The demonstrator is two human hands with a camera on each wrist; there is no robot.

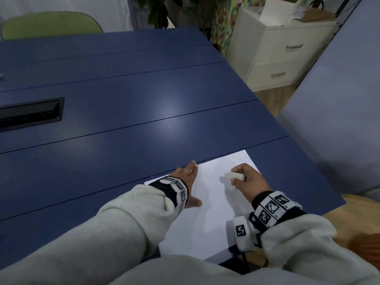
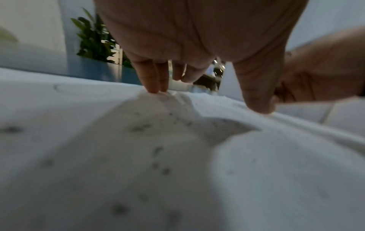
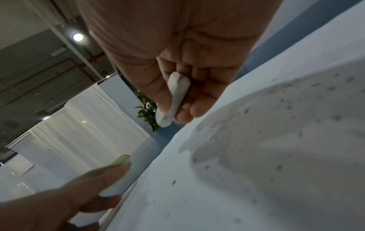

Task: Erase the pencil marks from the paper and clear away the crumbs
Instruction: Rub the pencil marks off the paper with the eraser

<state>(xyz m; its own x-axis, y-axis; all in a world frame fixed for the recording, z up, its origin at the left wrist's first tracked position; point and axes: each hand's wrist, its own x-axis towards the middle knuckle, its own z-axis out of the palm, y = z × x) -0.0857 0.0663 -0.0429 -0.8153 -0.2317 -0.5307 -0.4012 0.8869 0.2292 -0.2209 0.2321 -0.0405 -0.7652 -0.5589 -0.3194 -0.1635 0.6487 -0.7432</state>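
Note:
A white sheet of paper (image 1: 207,204) lies on the blue table (image 1: 123,112) near its front right corner. My left hand (image 1: 188,182) rests flat on the paper's left part, fingers straight, fingertips (image 2: 156,87) touching the sheet. My right hand (image 1: 245,178) hovers just above the paper's far right part and pinches a white eraser (image 1: 234,175) between thumb and fingers; the eraser (image 3: 175,100) shows grey smudges. Dark eraser crumbs (image 3: 286,107) are scattered over the paper (image 3: 237,171), and crumbs (image 2: 158,157) also lie under the left palm.
A black cable hatch (image 1: 30,114) is set into the table at the left. A green chair (image 1: 51,24) stands behind the table, a white drawer cabinet (image 1: 277,50) at the back right, and a grey partition (image 1: 339,99) along the right side.

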